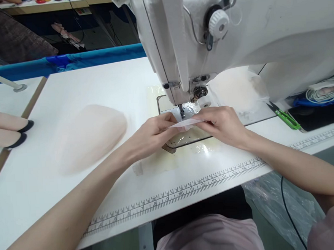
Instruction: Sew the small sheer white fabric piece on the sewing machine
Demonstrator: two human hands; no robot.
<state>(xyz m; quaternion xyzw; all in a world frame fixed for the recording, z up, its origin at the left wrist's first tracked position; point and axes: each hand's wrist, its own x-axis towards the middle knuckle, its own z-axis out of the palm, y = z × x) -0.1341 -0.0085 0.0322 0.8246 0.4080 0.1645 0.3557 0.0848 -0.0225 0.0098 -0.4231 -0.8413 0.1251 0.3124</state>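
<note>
My left hand [153, 135] and my right hand [222, 125] meet just in front of the needle of a white sewing machine [235, 32]. Both pinch a small sheer piece of fabric [185, 123], one at each end, and hold it over the metal needle plate [185, 137]. The presser foot [181, 110] stands right behind the fabric. My fingers are closed on the cloth.
A stack of pale sheer fabric pieces [87, 136] lies to the left on the white table [67, 90]. More pale fabric [235, 88] sits behind the machine's arm. Green thread snips [286, 117] lie at the right. A ruler strip [174, 195] runs along the table's front edge.
</note>
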